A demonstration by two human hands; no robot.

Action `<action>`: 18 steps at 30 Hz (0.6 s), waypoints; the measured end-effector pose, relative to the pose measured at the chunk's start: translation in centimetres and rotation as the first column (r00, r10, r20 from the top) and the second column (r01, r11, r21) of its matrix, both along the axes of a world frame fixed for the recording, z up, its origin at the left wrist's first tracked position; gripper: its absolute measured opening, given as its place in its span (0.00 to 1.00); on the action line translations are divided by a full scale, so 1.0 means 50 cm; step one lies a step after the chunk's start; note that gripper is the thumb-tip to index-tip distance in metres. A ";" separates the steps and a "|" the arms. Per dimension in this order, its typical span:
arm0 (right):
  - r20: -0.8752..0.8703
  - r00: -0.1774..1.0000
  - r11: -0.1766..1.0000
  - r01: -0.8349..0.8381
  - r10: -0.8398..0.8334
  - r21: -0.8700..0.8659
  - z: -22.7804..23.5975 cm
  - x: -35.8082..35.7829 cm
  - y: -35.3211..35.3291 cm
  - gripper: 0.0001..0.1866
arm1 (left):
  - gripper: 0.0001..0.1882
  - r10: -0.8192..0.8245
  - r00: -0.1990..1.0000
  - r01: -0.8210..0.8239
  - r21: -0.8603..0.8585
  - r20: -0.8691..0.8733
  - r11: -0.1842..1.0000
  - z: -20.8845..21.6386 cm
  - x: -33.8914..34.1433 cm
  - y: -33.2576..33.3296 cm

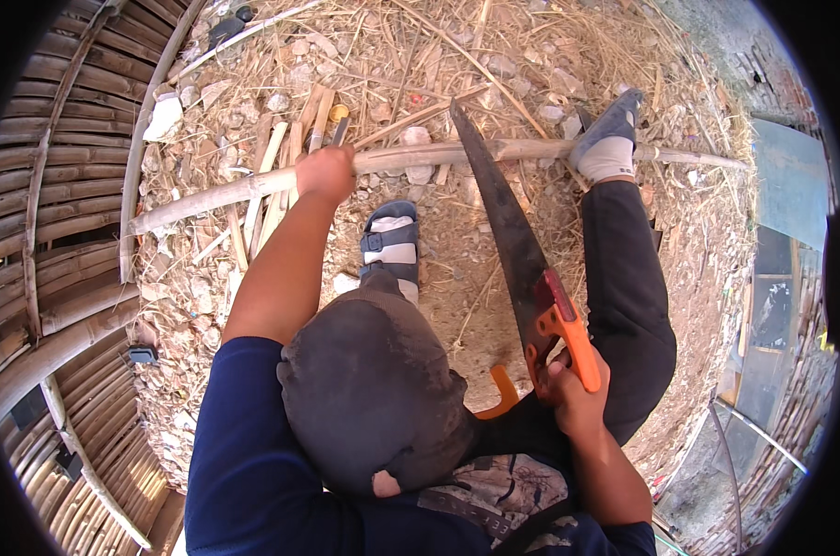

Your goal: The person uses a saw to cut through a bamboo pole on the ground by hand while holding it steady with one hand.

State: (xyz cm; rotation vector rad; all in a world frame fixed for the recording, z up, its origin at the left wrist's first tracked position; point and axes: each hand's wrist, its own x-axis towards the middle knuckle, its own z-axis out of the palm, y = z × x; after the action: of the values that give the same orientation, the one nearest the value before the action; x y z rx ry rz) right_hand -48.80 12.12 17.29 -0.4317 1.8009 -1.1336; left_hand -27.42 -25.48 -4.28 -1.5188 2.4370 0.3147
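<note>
My left hand point(327, 173) is closed round a long pale bamboo pole point(397, 158) that lies across the ground in front of me. In my right hand point(573, 389) is a handsaw point(508, 218) with a dark toothed blade and an orange handle. Its blade slants up and to the left, the tip end crossing over the pole; whether the teeth touch the bamboo I cannot tell. My right foot, in a grey sandal and light sock point(612, 139), rests on the pole further right. My left knee point(374, 380) is bent up close to me.
Split bamboo strips point(276, 162) lie beneath the pole by my left hand. Straw, stones and chips cover the ground. A bamboo slat wall point(77, 176) stands at left, a rough wall with grey-blue panels point(786, 176) at right. An orange curved piece point(502, 394) shows beside my knee.
</note>
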 end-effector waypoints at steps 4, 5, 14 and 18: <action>-0.018 1.000 1.000 -0.019 0.020 0.012 0.011 0.003 0.004 0.06 | 0.11 0.003 1.000 -0.003 -0.043 0.003 0.999 -0.016 0.003 0.006; -0.020 1.000 1.000 -0.015 0.015 0.022 0.012 0.003 0.007 0.06 | 0.11 -0.005 1.000 0.004 -0.080 -0.006 0.997 -0.025 0.005 0.011; 0.002 0.999 0.998 -0.048 0.048 0.032 0.023 0.001 0.025 0.07 | 0.11 -0.020 0.997 0.003 -0.216 -0.075 0.976 -0.055 0.015 0.027; 0.035 0.999 0.998 -0.042 0.041 0.037 0.037 0.011 0.012 0.06 | 0.09 -0.023 0.995 -0.001 -0.239 -0.096 0.971 -0.063 0.018 0.029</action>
State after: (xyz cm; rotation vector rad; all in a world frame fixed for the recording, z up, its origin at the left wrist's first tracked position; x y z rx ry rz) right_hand -48.27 12.72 19.13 -0.4230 1.7728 -1.0701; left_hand -26.52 -24.04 -7.41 -1.6186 2.6391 0.0975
